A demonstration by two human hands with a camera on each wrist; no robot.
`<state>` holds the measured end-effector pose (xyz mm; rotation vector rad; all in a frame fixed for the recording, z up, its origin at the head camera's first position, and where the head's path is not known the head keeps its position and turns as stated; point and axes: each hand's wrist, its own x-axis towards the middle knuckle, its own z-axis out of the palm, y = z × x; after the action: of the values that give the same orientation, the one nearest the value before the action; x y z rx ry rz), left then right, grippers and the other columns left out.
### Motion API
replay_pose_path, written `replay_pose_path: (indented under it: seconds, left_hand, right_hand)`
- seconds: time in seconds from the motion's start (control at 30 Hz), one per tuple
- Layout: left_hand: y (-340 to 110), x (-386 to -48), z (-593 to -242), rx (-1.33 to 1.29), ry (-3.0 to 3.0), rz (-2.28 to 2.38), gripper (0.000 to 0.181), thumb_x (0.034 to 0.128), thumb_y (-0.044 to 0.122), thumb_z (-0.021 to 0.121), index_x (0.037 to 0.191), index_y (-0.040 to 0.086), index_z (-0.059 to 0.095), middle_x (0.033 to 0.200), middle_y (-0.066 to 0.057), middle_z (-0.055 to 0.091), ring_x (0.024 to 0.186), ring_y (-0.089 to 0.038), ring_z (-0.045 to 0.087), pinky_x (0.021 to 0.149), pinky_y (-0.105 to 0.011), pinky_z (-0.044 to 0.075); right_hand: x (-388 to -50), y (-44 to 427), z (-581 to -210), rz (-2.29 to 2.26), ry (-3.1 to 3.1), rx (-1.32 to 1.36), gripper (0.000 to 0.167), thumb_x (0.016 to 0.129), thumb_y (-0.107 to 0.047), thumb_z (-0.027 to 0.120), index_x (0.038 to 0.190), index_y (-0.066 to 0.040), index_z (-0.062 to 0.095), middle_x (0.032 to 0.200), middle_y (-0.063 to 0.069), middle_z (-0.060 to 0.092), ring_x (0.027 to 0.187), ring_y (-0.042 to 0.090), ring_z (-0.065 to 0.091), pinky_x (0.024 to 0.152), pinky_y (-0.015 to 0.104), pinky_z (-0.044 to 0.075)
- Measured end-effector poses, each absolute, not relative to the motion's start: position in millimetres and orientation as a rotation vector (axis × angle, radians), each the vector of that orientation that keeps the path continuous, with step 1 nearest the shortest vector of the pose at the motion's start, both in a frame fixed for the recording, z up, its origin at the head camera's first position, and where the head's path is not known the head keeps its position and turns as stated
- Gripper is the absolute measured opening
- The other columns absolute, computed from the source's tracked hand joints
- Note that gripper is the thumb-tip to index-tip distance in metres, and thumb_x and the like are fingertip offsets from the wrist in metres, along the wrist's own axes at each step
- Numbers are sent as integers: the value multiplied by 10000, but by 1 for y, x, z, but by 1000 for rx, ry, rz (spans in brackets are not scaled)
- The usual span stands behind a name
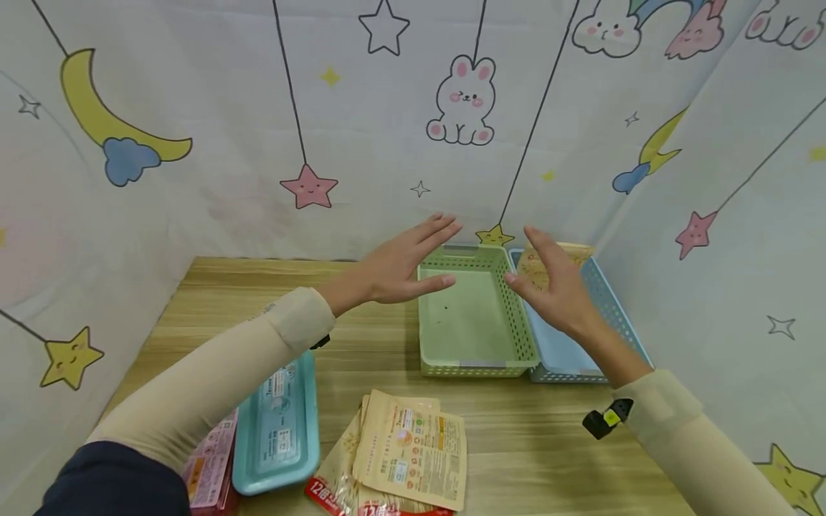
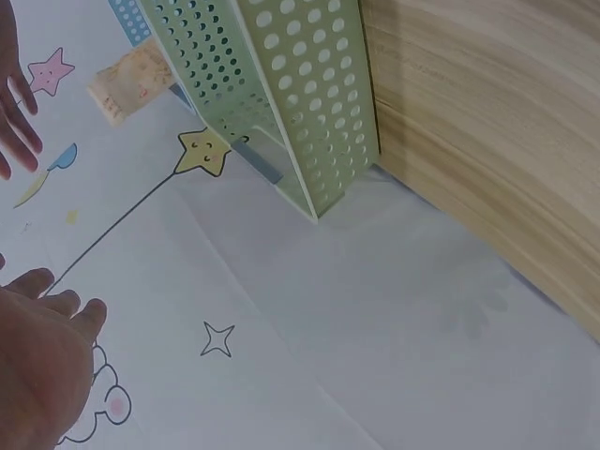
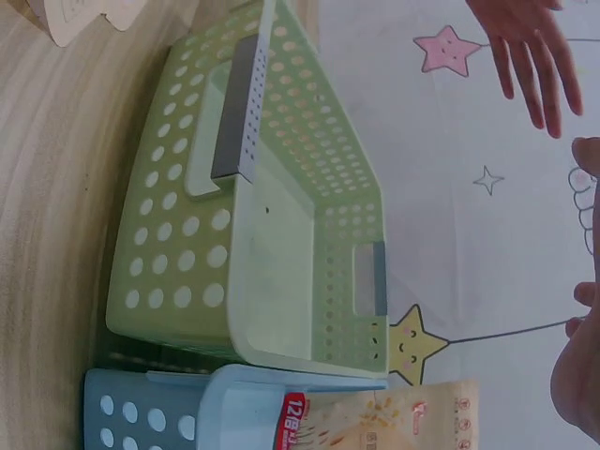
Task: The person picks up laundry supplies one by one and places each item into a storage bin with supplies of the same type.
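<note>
Both hands are raised with fingers extended, and neither holds anything. In the head view my left hand (image 1: 413,265) hovers near the left rim of a green perforated basket (image 1: 467,315). My right hand (image 1: 558,290) is above the blue basket (image 1: 616,308) beside it, thumb pointing inward. A tan food pouch (image 1: 532,266) stands at the back of the blue basket, partly behind my right hand. The right wrist view shows the pouch (image 3: 394,419) with a red band, leaning at the blue basket's rim. No contents but small dark specks show in the green basket.
On the wooden table (image 1: 361,344) several tan pouches (image 1: 413,451) with red ends lie stacked at the front. Left of them sits a teal lidded box (image 1: 277,430), next to pink packages (image 1: 209,459) partly under my left sleeve. A patterned cloth (image 1: 381,143) hangs behind.
</note>
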<state>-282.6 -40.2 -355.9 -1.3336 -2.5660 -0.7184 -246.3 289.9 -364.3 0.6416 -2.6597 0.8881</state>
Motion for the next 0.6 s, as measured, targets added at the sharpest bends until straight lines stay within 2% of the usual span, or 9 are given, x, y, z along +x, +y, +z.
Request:
replay_pose_path:
  seconds: [0.13,0.2,0.27,0.37,0.5,0.6]
  left_hand:
    - [-45,-278,-349,-1362,-2593,-588,866,1055,628,502,1723,228,123,1779,-36,113,1638,-258,70,1287,-511,210]
    - [-44,-273,-345,-1395,-2615,-540,880,1046,656,499,1723,228,131,1777,-43,119,1636,-272,80,1284,-522,214]
    - [-43,-267,-341,-1433,-2631,-490,887,1035,692,488,1719,227,169,1767,-61,167,1631,-290,112,1277,-531,229]
    - [-41,-257,-337,-1486,-2641,-389,871,1016,734,475,1694,221,286,1735,-73,268,1621,-307,167,1268,-541,253]
    - [-43,-247,-335,-1546,-2628,-232,823,1007,751,469,1634,219,432,1677,-71,382,1600,-307,244,1248,-549,295]
    - [-46,-242,-333,-1580,-2597,-148,790,1010,735,483,1605,216,481,1631,-69,445,1569,-291,318,1237,-530,322]
  right_hand:
    - [-242,285,-368,820,-2642,745,850,1003,-403,721,1695,-182,280,1728,151,268,1587,433,211,1181,755,226]
    - [-239,284,-370,804,-2646,782,864,995,-394,733,1698,-187,274,1732,153,257,1584,439,210,1132,719,365]
    - [-236,282,-371,801,-2652,812,883,985,-387,746,1703,-219,260,1739,136,239,1582,431,216,1021,667,506]
    - [-230,278,-371,787,-2641,868,910,970,-389,763,1706,-245,246,1733,138,255,1572,423,249,914,632,575]
    - [-224,271,-372,734,-2641,924,924,961,-429,761,1705,-238,247,1720,143,291,1572,423,261,1112,744,353]
    - [-217,267,-371,731,-2674,936,926,960,-452,754,1706,-250,244,1720,134,295,1574,423,254,1144,780,262]
